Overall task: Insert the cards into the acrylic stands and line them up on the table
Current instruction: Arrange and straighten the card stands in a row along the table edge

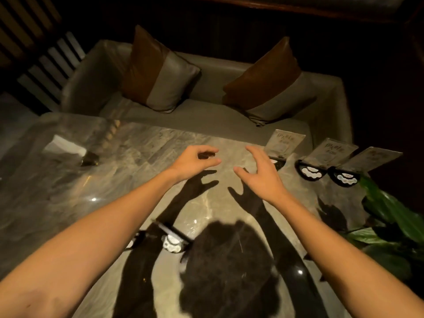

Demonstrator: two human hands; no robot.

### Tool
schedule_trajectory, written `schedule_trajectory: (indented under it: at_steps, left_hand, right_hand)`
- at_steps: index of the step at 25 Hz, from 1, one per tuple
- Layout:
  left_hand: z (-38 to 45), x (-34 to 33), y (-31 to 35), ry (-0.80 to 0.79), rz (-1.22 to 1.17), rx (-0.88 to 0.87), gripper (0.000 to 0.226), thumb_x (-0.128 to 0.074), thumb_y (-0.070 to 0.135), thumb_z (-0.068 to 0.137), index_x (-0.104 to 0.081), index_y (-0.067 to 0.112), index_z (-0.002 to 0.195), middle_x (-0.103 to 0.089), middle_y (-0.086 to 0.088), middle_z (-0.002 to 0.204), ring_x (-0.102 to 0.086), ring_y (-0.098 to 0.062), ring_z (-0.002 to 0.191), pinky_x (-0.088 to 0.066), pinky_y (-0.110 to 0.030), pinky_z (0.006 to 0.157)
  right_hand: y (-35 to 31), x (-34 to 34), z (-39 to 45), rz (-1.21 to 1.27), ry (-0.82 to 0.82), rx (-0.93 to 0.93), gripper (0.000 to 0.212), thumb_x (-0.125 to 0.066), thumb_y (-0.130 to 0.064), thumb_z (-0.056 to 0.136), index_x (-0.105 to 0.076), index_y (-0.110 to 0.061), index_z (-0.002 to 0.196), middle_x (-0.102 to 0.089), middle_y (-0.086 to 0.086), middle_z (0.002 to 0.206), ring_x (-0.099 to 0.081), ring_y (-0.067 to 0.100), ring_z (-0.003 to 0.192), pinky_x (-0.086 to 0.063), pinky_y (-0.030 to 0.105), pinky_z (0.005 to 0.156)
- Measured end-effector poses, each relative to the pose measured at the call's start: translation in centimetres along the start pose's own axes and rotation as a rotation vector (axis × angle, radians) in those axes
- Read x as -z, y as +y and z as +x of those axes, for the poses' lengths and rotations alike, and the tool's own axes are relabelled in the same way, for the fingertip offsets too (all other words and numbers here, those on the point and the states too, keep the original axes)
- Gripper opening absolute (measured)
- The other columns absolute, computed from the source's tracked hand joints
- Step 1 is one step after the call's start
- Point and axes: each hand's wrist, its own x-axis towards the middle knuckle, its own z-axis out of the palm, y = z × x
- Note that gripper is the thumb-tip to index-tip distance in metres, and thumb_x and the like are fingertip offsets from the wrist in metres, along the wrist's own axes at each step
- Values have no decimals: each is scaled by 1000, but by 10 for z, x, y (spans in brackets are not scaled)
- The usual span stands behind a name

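Observation:
Three cards in acrylic stands with black paw-print bases stand in a row at the table's far right: the first stand (285,143), the second (328,154) and the third (369,159). My right hand (261,173) hovers open just left of the first stand, fingers spread, holding nothing. My left hand (195,161) hovers beside it with curled fingers apart and nothing in them. Near the front edge lie two more stands with paw bases (172,239), partly in my head's shadow. The base of one (135,242) peeks out past my left forearm.
The marble table (91,180) carries a white napkin holder (66,146) at the far left. Behind it stands a grey sofa (206,111) with two brown-and-grey cushions. Green plant leaves (390,214) reach over the table's right edge.

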Motion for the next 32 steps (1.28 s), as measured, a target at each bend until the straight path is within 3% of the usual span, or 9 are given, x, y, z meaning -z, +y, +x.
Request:
schedule_trajectory:
  at_steps: [4,7,10,13,15,18,21,25,32]
  left_hand:
    - [-72,31,-28,54,-38,1,41,-72,23,87,-64,20,127,-63,7,125,-57,-4,115,-44,-17,95]
    - [-119,52,-54,17,-2,48,44,-61,2,85,-65,19,126,-62,2,126,-56,-8,118,-48,-17,90]
    - [-150,65,-78,-112,55,80,45,-63,0,82,-66,21,122,-62,4,124,-56,-7,117,-47,-25,95]
    - [-164,61,-100,-147,134,45,41,-71,5,80,-66,23,116,-65,9,114,-61,-2,103,-48,-18,88]
    - [-165,54,-110,-81,98,39,32,-74,8,81,-68,27,106,-68,9,102,-66,-6,90,-53,-23,82]
    - [-156,42,-117,37,91,10,14,-74,18,84,-71,31,91,-71,9,88,-67,-9,83,-55,-29,77]
    - [-138,29,-111,85,102,-29,2,-72,22,87,-73,23,89,-70,7,83,-62,-6,78,-51,-25,72]
    - [-109,15,-91,119,69,-26,9,-68,25,91,-73,18,93,-72,3,86,-62,1,72,-49,-13,61]
    - [-13,2,-47,225,18,-73,8,-72,24,88,-74,17,91,-72,6,84,-62,-1,74,-49,-20,67]
  right_hand:
    - [-35,-61,-51,155,-170,26,88,-71,-60,83,-29,-34,156,-29,-8,162,-33,11,145,-33,33,115]
    - [-53,-97,-90,208,-369,73,88,-75,-57,80,-33,-36,154,-40,-14,150,-46,5,129,-40,22,100]
    - [-61,-127,-112,109,-456,132,71,-74,-51,84,-43,-36,146,-51,-13,139,-55,4,118,-41,11,85]
    - [-62,-147,-118,48,-415,183,34,-65,-28,94,-57,-34,127,-64,-10,120,-62,7,106,-50,21,85]
    - [-60,-153,-117,92,-349,150,20,-62,-17,96,-62,-33,108,-68,-11,98,-63,4,88,-50,26,77]
    - [-58,-150,-111,159,-255,56,17,-63,-13,96,-61,-29,91,-63,-12,79,-56,-1,68,-41,14,61]
    - [-48,-139,-92,245,-178,-80,9,-64,-11,95,-65,-19,91,-69,-3,82,-64,11,74,-47,15,61]
    - [-32,-113,-59,248,-173,-112,4,-66,-15,95,-68,-15,99,-75,6,91,-71,22,83,-57,37,71]
    - [-16,-49,26,113,-86,-42,10,-62,-16,97,-71,-14,102,-71,-1,90,-63,14,83,-43,18,62]
